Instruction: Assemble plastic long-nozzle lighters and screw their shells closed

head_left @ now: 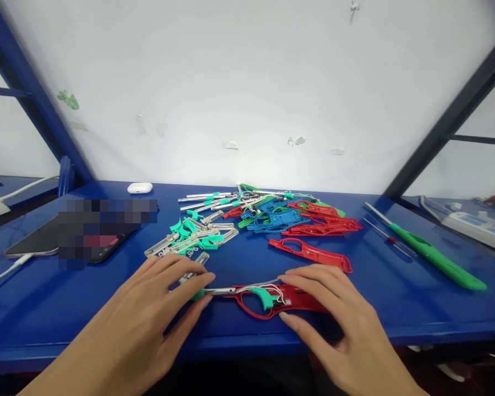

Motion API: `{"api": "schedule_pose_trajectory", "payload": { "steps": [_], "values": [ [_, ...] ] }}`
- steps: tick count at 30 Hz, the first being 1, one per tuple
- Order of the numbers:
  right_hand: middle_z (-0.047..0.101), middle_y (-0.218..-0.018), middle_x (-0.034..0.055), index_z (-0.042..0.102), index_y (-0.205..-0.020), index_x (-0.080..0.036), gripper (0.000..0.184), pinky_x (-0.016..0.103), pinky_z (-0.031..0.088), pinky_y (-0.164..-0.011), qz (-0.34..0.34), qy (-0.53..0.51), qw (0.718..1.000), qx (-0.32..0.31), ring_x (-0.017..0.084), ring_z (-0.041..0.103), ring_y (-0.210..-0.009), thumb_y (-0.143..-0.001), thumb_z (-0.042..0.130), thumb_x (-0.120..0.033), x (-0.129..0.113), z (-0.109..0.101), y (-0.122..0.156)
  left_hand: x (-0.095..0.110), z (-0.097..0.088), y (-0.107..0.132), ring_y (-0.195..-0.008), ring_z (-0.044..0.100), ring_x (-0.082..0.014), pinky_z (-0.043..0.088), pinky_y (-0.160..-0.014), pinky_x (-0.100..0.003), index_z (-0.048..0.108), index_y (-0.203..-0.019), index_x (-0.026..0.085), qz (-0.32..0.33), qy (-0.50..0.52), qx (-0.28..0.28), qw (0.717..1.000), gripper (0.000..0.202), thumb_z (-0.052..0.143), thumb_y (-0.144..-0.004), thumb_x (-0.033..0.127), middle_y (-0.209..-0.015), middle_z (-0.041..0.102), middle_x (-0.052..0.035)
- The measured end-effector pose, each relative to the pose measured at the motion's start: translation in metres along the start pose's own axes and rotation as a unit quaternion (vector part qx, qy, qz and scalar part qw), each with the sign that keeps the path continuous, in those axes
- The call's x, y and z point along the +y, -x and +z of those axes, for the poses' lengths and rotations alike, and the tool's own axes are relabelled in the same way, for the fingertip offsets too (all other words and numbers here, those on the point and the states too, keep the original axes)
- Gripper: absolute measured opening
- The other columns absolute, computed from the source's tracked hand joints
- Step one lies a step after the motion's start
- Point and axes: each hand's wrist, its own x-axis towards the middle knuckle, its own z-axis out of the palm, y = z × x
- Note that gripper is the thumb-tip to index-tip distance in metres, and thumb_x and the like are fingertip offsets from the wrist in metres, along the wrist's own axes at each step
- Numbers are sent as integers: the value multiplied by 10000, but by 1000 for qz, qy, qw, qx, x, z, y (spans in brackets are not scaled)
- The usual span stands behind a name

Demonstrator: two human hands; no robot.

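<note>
A red half-shell of a long lighter (303,298) lies near the table's front edge, its inside facing up. Set in it are a green trigger (266,297), thin white wires and a clear tube. The metal lighter tube (221,291) sticks out to the left, pinched near its end by the thumb and index finger of my left hand (148,308). My right hand (338,313) grips the wide end of the shell, thumb at the near edge, fingers across the far side and partly hiding it.
Behind my hands are clear tanks with green triggers (190,234), metal tubes (206,202), blue shells (278,217) and red shells (313,254). At right lie a green lighter (433,253) and a screwdriver (390,239). Phones (119,242) and a white earbud case (140,188) are left.
</note>
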Motion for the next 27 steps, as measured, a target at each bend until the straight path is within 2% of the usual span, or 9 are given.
{"api": "schedule_pose_trajectory", "payload": {
  "steps": [2,5,9,12,17,22,27],
  "values": [
    [766,-1244,32,654,-1363,-343,404,448,632,-927,-7,28,1000,3,291,737,-1121,-978,730,-438,1,2,0,-4,-2,2,-1125,700,-262,528,-1063,-476,704,-1248,284,4,4,-9,1000,267,486,-1102,235,-1198,761,-48],
    [788,-1209,34,668,-1364,-328,412,428,662,-871,-24,53,998,20,286,767,-1057,-987,707,-491,3,5,0,-2,1,2,-1032,727,-237,579,-940,-403,736,-1192,280,8,9,-22,1000,304,448,-1112,225,-1132,772,-40],
    [803,-1189,29,690,-1332,-316,386,400,671,-851,-44,66,996,36,272,783,-1028,-1012,660,-529,5,8,0,1,3,3,-1090,710,-234,539,-1012,-403,733,-1237,281,-5,3,-27,1000,309,467,-1104,199,-1163,768,-35],
    [811,-1180,20,696,-1321,-315,387,394,667,-851,-53,79,994,46,265,792,-1015,-1029,624,-558,7,8,-1,-1,-5,1,-1108,701,-219,504,-1037,-378,721,-1247,291,-3,4,7,1000,274,513,-1089,207,-1187,762,-12],
    [811,-1192,-10,702,-1305,-337,312,356,663,-853,-51,74,995,46,238,787,-1039,-1068,574,-495,7,6,-3,-16,-16,-6,-926,706,-203,502,-879,-341,739,-1077,262,-48,0,83,995,193,547,-1072,249,-1038,769,3],
    [797,-1199,-25,696,-1290,-352,257,297,644,-893,-21,35,998,45,195,765,-1080,-1089,548,-413,7,7,-2,-35,-8,-1,-933,681,-223,499,-861,-341,745,-1019,256,-125,26,63,990,164,589,-1048,301,-1022,753,-13],
    [795,-1184,-15,697,-1265,-340,239,310,637,-891,-9,24,999,43,203,760,-1068,-1083,555,-399,9,9,-2,-39,-7,-2,-940,686,-230,502,-842,-345,759,-1027,258,-149,28,46,987,206,573,-1054,341,-1004,752,-21]
  ]
}}
